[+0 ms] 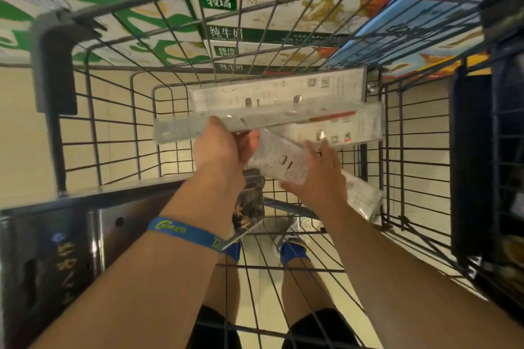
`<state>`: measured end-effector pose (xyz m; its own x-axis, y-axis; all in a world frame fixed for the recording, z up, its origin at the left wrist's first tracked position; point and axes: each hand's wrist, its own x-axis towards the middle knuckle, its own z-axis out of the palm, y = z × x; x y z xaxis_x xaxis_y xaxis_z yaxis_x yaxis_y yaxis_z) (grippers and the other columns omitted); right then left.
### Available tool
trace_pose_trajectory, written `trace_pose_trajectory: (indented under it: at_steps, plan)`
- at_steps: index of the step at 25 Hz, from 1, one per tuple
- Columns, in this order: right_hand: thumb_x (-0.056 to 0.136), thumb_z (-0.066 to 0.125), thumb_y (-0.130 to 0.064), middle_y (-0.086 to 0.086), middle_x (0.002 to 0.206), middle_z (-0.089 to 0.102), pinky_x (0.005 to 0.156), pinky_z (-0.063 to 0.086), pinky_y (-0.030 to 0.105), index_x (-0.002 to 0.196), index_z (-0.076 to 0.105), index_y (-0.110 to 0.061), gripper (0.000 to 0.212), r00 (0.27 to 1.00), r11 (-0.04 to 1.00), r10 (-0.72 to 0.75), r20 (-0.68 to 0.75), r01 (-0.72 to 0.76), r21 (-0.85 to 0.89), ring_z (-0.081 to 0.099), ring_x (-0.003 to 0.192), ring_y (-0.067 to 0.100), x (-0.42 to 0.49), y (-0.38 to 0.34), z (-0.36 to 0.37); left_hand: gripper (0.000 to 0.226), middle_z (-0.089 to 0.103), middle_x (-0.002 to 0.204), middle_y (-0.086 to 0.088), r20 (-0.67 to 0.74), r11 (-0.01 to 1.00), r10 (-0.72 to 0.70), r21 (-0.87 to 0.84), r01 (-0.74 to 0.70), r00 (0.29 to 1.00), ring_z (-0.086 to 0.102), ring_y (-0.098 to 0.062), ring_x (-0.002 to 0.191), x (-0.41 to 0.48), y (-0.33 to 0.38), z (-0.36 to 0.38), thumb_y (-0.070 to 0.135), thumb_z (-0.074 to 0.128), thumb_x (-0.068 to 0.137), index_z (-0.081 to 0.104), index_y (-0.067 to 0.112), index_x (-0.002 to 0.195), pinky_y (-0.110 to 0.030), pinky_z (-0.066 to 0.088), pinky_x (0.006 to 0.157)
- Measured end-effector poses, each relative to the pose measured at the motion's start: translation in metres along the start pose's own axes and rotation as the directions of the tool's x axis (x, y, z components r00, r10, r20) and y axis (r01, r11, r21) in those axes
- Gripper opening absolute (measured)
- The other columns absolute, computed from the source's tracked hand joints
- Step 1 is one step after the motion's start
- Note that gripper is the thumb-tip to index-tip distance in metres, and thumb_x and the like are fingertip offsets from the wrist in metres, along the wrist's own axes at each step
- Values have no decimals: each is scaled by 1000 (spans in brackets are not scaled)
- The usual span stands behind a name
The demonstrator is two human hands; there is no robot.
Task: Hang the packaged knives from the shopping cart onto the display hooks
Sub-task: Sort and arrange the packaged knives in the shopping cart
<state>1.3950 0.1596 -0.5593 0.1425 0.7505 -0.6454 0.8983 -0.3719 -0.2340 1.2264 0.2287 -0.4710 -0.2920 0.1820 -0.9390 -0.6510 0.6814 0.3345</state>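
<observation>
Both my arms reach down into the wire shopping cart (119, 133). My left hand (221, 147) grips a long clear knife package (269, 119) near its left end and holds it level across the cart. Behind it another clear package (278, 88) leans against the cart's far wall. My right hand (317, 173) has its fingers spread on a third clear package (280, 161) that lies slanted below. Under my left wrist a package with a dark patterned card (249, 204) rests on the cart floor. No display hooks are in view.
Stacked milk cartons (221, 34) fill the shelf beyond the cart's far end. A dark boxed item (48, 263) sits in the cart's near-left part. A dark bag or panel (476, 150) hangs at the cart's right side. My blue shoes show through the mesh floor.
</observation>
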Motion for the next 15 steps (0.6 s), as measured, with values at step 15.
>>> trace_pose_trajectory:
  at_steps: [15]
  plan:
    - [63,92,-42,17,148,37,111,36,56,152,22,-26,114,927,743,-369,-63,254,-619,37,138,38,62,-30,-31,13,56,76,-3,61,955,208,-227,-189,976,66,-18,89,-22,26,-18,18,55,93,56,14,81,-33,61,85]
